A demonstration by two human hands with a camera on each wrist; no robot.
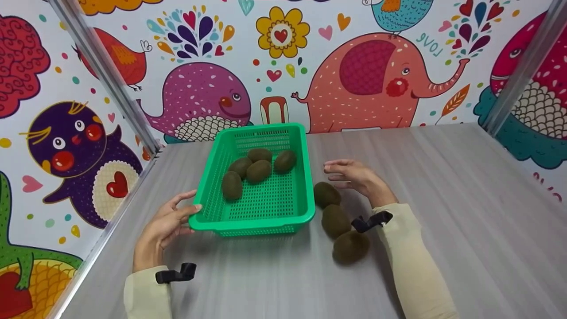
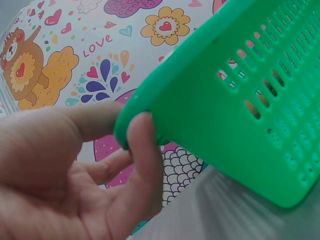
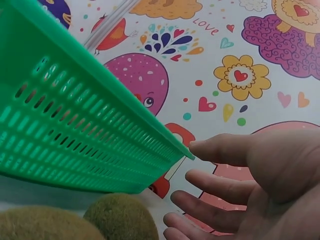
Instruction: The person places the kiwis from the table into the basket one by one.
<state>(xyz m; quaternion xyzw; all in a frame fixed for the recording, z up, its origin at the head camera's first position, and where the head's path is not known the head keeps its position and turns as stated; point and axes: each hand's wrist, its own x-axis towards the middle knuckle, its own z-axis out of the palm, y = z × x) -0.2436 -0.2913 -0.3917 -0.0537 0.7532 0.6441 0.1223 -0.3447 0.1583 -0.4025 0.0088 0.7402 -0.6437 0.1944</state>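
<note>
A green plastic basket (image 1: 266,225) with slotted walls holds several brown kiwis (image 1: 258,171). My left hand (image 1: 166,221) grips the basket's rim at its near left corner, thumb over the edge and fingers beneath it. In the left wrist view the thumb and fingers pinch that rim (image 2: 150,95). To the right of the basket, three more kiwis (image 1: 335,221) lie in a row on the table. Just beyond this row is my right hand (image 1: 354,177), fingers loosely extended and holding nothing. The right wrist view shows its fingertips close to the basket's far right rim (image 3: 170,140).
The grey wood-grain table (image 1: 465,212) extends on both sides of the basket. Behind it stands a wall (image 1: 283,79) printed with cartoon animals, and another printed panel (image 1: 26,141) bounds the left. Metal posts (image 1: 106,79) stand at the corners.
</note>
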